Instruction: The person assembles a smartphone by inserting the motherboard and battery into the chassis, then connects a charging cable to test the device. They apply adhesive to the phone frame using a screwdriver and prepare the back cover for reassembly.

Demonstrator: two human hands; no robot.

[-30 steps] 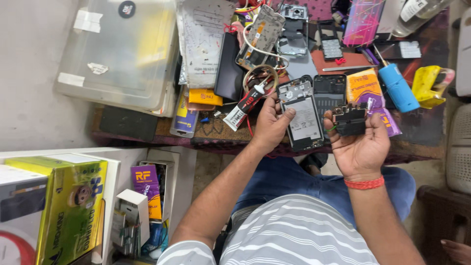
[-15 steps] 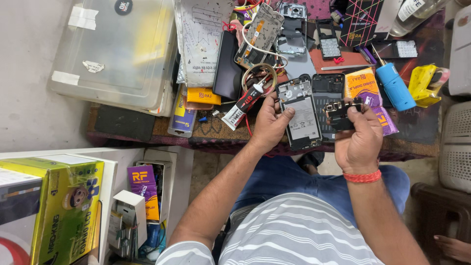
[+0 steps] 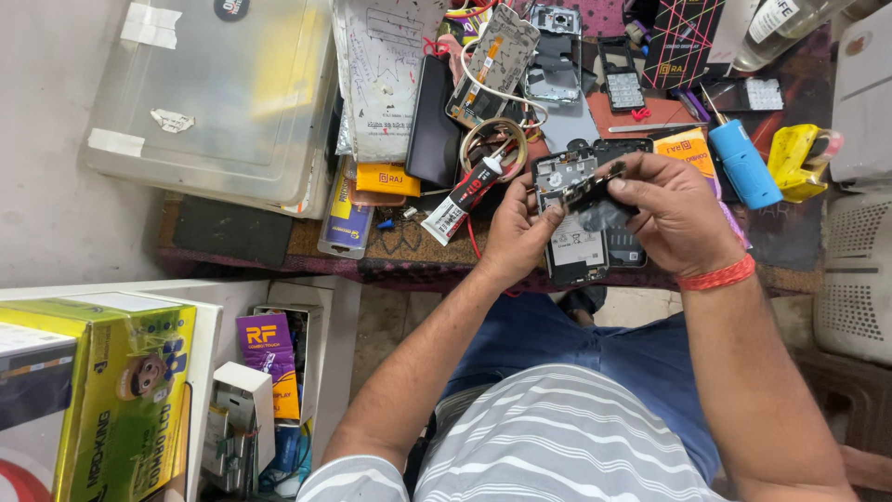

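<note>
Looking down from a head camera, a seated person works on an opened phone (image 3: 578, 240) at the near edge of a cluttered bench (image 3: 232, 237). The left hand (image 3: 517, 232) curls around the phone's left side, thumb on its upper corner, seemingly to steady it over the lap. The right hand (image 3: 674, 214) is closed in a pinch, fingertips gripping a small dark part (image 3: 595, 191) set against the phone's upper half; a red band circles that wrist. Both forearms reach forward, elbows bent. A glue tube (image 3: 460, 197) lies just left, a blue cylinder tool (image 3: 745, 164) to the right.
</note>
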